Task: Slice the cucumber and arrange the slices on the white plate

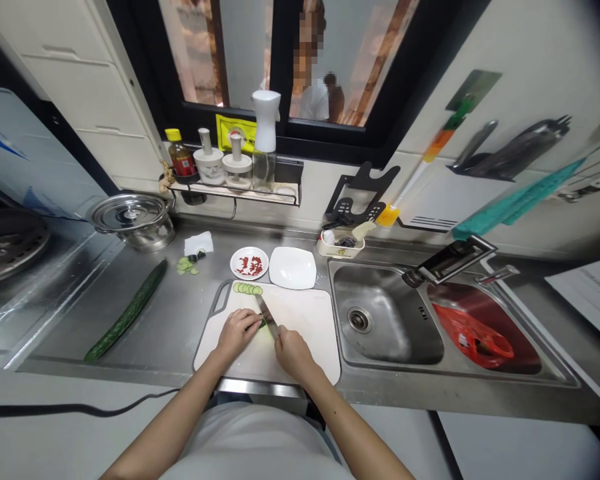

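Observation:
My right hand (293,351) grips the handle of a kitchen knife (267,313), its blade slanting away to the upper left over a white cutting board (310,320). Beside the blade, my left hand (237,333) has its fingers closed on a piece of cucumber (263,323), mostly hidden under the fingers. Overlapping cucumber slices (248,289) lie in a row along the board's far left part. Just past the board stand a plate of chopped red pieces (250,264) and a white square plate (293,268).
A whole cucumber (127,310) lies on the steel counter at left, near some cucumber scraps (186,265). A lidded pot (135,220) is behind it. To the right is a double sink (380,333) holding a red plastic bag (475,337). A seasoning rack (235,190) hangs below the window.

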A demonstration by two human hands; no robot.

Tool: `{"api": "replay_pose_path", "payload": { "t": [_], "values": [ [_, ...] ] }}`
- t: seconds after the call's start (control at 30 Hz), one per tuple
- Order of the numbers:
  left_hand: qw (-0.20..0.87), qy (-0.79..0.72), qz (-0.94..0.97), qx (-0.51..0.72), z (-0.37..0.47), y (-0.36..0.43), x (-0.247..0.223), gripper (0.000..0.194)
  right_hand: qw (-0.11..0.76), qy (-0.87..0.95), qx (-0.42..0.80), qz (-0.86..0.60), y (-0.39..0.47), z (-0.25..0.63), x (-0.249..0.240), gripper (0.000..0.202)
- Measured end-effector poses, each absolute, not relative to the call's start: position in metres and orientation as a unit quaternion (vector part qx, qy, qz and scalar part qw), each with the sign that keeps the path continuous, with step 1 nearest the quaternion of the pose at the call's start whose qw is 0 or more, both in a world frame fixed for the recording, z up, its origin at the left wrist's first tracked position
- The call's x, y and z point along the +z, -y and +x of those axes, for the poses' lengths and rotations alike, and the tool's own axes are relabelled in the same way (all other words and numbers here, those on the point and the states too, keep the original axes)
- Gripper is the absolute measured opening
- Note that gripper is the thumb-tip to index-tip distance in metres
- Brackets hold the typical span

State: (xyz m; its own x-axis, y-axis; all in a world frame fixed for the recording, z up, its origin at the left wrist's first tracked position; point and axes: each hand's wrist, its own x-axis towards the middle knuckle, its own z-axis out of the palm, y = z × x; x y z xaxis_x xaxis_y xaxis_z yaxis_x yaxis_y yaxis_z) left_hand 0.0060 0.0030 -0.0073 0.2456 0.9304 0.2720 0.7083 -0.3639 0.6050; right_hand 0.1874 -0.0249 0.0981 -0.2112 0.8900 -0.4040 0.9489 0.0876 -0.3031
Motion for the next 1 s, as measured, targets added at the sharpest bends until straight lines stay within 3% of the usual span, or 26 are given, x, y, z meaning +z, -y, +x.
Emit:
{"api": "replay_pose_path", "payload": {
  "t": [1.0],
  "values": [
    [0.192,-0.538,0.765,0.297,0.008,-0.004,-0.001,0.02,0.102,-0.744,-0.265,0.604,0.037,0.191,0.101,0.034]
  ]
}}
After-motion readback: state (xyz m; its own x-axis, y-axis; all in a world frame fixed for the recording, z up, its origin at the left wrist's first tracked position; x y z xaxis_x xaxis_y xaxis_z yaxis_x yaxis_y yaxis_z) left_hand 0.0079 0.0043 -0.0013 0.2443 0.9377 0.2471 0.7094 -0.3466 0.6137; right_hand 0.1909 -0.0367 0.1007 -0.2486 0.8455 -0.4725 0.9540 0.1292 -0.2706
